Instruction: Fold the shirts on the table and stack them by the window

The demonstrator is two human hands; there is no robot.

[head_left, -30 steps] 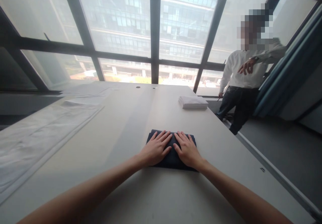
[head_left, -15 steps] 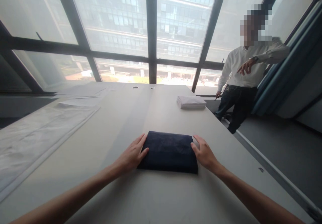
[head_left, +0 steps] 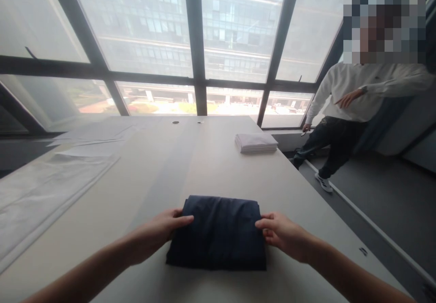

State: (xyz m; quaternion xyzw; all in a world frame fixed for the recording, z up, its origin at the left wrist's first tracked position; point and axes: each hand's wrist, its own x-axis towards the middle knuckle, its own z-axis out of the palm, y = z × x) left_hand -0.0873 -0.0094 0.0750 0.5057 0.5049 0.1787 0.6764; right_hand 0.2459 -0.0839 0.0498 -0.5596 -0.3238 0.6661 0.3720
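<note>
Pinching folded dark cloth (head_left: pixel 218 235) by both side edges in hands (head_left: pixel 160 226), with open surface (head_left: pixel 211 171) beyond them; no longer pressing flat.

Both hands (head_left: pixel 285 233) pinch opposite side edges of a folded navy cloth (head_left: pixel 220 235) over a white table (head_left: pixel 150 176).

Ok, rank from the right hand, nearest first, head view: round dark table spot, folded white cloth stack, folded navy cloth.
1. Folded navy cloth: left, touching the right hand.
2. Folded white cloth stack: ahead.
3. Round dark table spot: farther, left.
</note>
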